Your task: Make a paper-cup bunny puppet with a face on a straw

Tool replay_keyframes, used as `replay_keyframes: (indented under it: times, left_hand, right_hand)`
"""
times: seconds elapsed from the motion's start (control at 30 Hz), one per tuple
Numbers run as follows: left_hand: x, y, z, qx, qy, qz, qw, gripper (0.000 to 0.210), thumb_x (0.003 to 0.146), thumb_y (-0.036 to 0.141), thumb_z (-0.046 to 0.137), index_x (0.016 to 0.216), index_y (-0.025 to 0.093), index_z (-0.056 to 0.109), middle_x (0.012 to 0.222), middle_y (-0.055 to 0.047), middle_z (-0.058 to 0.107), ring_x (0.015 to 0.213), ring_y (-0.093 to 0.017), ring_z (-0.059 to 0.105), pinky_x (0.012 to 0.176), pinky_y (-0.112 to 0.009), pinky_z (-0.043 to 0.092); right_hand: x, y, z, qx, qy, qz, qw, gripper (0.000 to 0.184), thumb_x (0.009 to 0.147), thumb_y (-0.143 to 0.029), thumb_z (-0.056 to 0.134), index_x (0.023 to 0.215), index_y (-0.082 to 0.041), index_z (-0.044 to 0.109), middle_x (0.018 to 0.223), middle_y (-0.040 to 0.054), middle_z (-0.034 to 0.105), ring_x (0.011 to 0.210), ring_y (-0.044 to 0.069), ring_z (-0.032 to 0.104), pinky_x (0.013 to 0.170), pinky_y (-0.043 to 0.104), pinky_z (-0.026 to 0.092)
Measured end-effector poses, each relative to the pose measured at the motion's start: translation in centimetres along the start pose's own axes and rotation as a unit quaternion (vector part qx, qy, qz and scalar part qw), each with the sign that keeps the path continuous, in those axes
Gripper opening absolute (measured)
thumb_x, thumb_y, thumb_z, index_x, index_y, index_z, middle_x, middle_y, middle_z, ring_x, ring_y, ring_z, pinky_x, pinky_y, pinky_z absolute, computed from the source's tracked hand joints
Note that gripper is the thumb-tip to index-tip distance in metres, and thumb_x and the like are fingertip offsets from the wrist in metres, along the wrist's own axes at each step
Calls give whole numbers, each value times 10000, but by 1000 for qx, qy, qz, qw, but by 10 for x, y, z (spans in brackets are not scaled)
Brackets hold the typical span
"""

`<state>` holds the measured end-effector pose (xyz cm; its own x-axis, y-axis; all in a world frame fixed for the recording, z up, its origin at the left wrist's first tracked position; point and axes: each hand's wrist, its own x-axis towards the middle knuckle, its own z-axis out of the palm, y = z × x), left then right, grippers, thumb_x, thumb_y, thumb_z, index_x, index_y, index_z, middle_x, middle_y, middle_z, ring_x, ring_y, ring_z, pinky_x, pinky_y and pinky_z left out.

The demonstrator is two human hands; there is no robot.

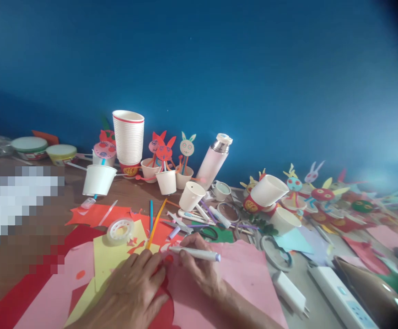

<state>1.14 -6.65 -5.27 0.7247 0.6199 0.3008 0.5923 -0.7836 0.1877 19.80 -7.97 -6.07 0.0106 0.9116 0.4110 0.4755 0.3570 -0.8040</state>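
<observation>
So your right hand (pixel 199 269) has a white pen (pixel 197 254) pinched between thumb and fingers, bluish end out to the right and the other end aimed left at a small pink cutout (pixel 166 248). Can't tell if the tip is actually touching it. Your left hand (pixel 133 285) is palm down just left of that, fingers bent and bunched close together, thumb sticking out a bit, fingertips right near the cutout. Under your hands you've got a pink sheet (pixel 250 278), with a yellow sheet (pixel 104 253) to the left and a tape roll (pixel 120 231) lying on that one's upper edge. As for writing: the cup stack (pixel 128 137) at the back has a red band at the bottom with yellow lettering or a logo, too small to read, and the two tubs (pixel 29 144) (pixel 61 153) over left have labels that are just as hopeless. Your pink bottle (pixel 213 164) leans in the wide view, beside the paper-cup critters with bunny-eared heads (pixel 187 146) (pixel 165 153). Closer in there's a cutter (pixel 195 216), and off to your right a white charger (pixel 291 292) next to a power strip (pixel 343 297).
</observation>
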Motion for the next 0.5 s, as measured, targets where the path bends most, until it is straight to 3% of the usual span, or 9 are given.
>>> replay_keyframes:
  times: [0.13,0.3,0.5]
  left_hand:
    - [0,1,1,3,17,-14,1000,205,730,261,573,922,227,637,1062,-69,629,953,-269,521,842,-426,397]
    - [4,9,-5,5,19,-32,999,211,718,237,580,920,225,639,1014,-68,629,895,-250,526,818,-403,407]
    - [5,8,-10,27,-13,-30,999,235,740,245,580,966,228,642,1073,-77,630,938,-282,527,800,-435,409]
  right_hand:
    - [-3,-1,0,57,-2,13,998,24,844,-187,473,857,-206,481,673,-13,604,579,120,573,551,229,462]
    - [-2,0,1,86,-22,45,995,103,842,-195,513,920,-222,453,716,-12,601,597,130,582,540,236,468]
    - [-3,-3,-7,45,32,-5,998,50,895,-246,460,941,-226,461,767,23,609,686,162,607,591,271,496]
